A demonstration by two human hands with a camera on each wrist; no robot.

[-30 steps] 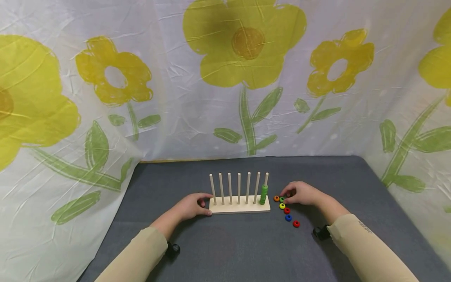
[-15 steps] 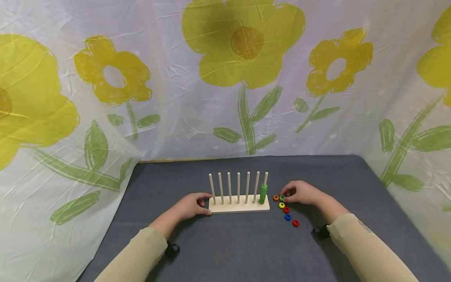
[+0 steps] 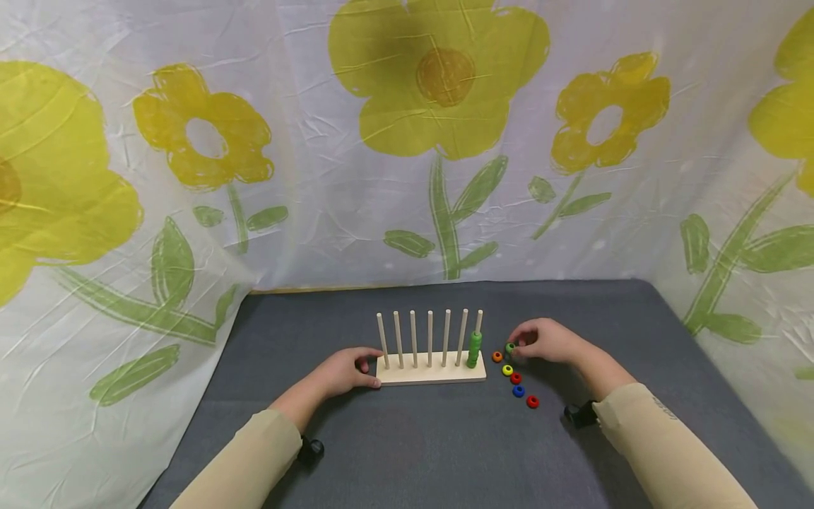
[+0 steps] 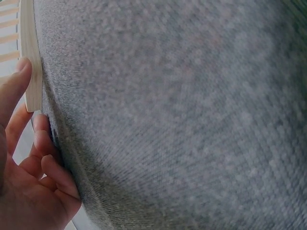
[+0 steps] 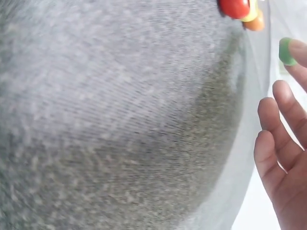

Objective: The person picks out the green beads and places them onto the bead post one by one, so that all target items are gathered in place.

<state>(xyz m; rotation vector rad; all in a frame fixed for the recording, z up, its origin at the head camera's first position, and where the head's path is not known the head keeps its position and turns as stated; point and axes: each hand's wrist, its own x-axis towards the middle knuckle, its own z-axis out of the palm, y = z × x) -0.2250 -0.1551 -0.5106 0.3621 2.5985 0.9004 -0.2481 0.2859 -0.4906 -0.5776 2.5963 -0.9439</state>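
A pale wooden base (image 3: 420, 375) carries a row of several upright pegs, and green beads (image 3: 475, 350) are stacked on its rightmost peg. My left hand (image 3: 346, 372) grips the base's left end between thumb and fingers; in the left wrist view the thumb lies on the edge of the wood (image 4: 32, 72). To the right of the base, my right hand (image 3: 545, 341) pinches one green bead (image 5: 287, 51) between thumb and forefinger, raised off the cloth. The other fingers of that hand are loosely bent.
Loose beads lie on the dark cloth (image 3: 407, 452) right of the base: an orange bead (image 3: 497, 357), a yellow bead (image 3: 507, 370), a blue bead (image 3: 518, 391) and two red ones, the nearest red bead (image 3: 533, 401) lying closest to me. A flowered curtain (image 3: 318, 177) hangs behind.
My right hand has lifted the green bead off the cloth, up and slightly away from the other loose beads. My left hand keeps its grip on the base.
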